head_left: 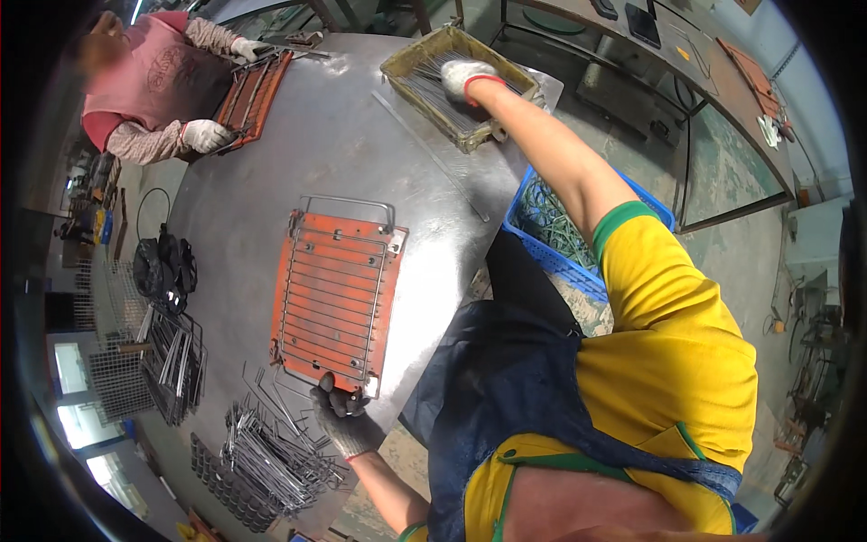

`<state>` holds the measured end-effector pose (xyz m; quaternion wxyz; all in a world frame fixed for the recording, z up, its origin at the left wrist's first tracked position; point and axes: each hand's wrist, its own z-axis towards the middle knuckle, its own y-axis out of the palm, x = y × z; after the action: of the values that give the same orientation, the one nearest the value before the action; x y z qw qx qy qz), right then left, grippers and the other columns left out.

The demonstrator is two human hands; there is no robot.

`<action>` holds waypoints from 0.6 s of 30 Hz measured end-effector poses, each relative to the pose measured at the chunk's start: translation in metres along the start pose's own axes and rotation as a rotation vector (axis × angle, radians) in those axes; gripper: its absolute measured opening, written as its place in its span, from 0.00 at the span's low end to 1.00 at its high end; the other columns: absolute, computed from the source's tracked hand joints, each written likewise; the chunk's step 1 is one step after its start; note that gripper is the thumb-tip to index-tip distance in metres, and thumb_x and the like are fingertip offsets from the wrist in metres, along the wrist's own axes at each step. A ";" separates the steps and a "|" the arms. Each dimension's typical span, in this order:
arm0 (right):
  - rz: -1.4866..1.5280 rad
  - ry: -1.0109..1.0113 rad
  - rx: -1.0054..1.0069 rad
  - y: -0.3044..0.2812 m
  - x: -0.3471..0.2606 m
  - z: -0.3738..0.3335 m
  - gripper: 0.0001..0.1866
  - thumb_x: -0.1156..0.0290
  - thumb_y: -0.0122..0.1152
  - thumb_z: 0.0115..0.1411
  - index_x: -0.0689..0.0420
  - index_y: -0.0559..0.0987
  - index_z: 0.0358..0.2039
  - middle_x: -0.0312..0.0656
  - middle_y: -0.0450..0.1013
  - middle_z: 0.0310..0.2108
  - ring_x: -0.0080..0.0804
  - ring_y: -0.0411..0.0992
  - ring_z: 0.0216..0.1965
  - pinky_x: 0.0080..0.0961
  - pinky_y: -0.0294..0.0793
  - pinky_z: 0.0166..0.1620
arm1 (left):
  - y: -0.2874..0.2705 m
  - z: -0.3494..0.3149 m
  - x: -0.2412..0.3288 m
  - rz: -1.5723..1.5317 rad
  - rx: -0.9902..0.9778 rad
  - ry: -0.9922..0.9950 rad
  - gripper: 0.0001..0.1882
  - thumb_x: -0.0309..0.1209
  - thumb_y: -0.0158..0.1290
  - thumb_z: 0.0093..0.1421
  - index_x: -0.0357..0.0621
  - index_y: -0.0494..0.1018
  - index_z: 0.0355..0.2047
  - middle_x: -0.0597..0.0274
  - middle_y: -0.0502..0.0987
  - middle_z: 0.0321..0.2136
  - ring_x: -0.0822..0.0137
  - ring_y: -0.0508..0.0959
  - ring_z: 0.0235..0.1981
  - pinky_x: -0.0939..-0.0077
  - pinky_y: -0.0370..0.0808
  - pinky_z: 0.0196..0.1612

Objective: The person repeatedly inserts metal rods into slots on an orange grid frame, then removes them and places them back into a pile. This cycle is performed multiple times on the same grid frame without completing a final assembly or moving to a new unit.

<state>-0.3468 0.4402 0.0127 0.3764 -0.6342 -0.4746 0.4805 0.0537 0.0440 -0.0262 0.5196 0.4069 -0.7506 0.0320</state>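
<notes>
An orange jig plate (336,298) lies on the metal table, with thin metal rods set across it as a wire grid (330,312). A bent rod loop (348,200) sticks out past its far end. My left hand (345,423), in a dark-fronted glove, curls its fingers at the jig's near end, where another bent rod (293,381) runs to it. My right hand (467,79), in a white glove with a red cuff, reaches into a yellow-green bin (393,68) of thin straight rods (424,81). Its fingers bend down onto the rods; their tips are hidden.
Across the table (226,194), a co-worker's gloved hands (208,135) hold another orange jig (257,95). Bent rods (271,452) are heaped at the near left, beside a black bundle (165,264). One loose flat strip (433,158) lies by the bin. A blue crate (564,266) stands below the table's right edge.
</notes>
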 end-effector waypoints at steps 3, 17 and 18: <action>0.027 -0.175 0.045 0.006 0.041 0.031 0.10 0.74 0.51 0.50 0.63 0.81 0.27 0.46 0.78 0.26 0.40 0.75 0.24 0.36 0.73 0.29 | -0.009 0.014 0.006 0.046 -0.031 0.011 0.19 0.48 0.45 0.67 0.46 0.75 0.35 0.78 0.56 0.11 0.80 0.58 0.11 0.83 0.60 0.15; 1.067 -0.159 0.056 -0.029 0.014 -0.020 0.16 0.54 0.62 0.58 0.52 0.80 0.38 0.26 0.64 0.14 0.16 0.57 0.11 0.18 0.53 0.13 | 0.012 0.046 0.002 -0.063 0.280 0.091 0.19 0.47 0.40 0.67 0.50 0.73 0.44 0.75 0.73 0.24 0.80 0.66 0.20 0.85 0.59 0.20; 1.361 -0.370 -0.039 -0.020 0.015 -0.023 0.18 0.56 0.61 0.60 0.55 0.80 0.43 0.28 0.69 0.19 0.15 0.57 0.12 0.15 0.53 0.13 | 0.021 0.049 0.006 0.003 0.300 0.062 0.20 0.48 0.39 0.66 0.51 0.74 0.46 0.77 0.74 0.27 0.80 0.66 0.22 0.85 0.60 0.24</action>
<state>-0.3287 0.4594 0.0339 -0.1057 -0.7048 -0.0373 0.7005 0.0028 0.0320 -0.0359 0.4760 0.4777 -0.7215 0.1571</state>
